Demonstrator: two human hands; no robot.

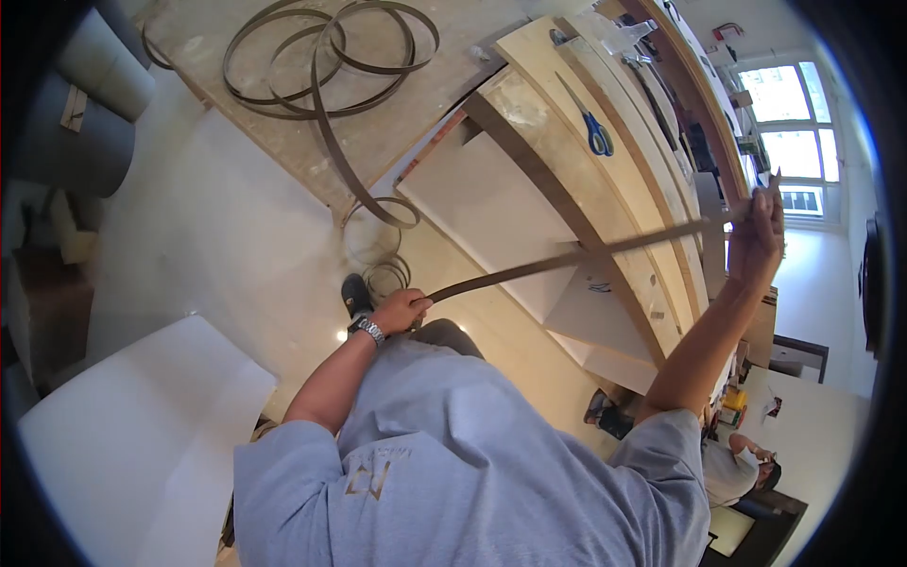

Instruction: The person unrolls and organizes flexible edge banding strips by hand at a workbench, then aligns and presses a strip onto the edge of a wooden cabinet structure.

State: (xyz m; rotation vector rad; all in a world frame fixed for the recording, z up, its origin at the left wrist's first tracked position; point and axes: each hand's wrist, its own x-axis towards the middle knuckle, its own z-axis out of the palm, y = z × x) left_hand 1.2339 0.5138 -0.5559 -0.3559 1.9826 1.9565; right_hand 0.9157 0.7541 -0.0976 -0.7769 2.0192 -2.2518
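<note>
A long dark edging strip (529, 269) stretches between my two hands. My left hand (402, 310), with a metal watch on the wrist, is closed round its near end at my waist. Raised at the far right, my right hand (761, 231) grips the other end, and a short tip pokes out above the fingers. Between them the strip passes over a curved wooden panel (567, 203). Loops of the same kind of strip (321, 94) lie on the worktable (217, 38) and hang over its edge toward the floor.
Blue-handled scissors (597, 134) lie on the curved wooden boards. A white sheet (142, 444) is at the lower left, with grey rolls (71, 142) above it. Another person (732, 472) is at the lower right. A window (789, 118) is at the upper right.
</note>
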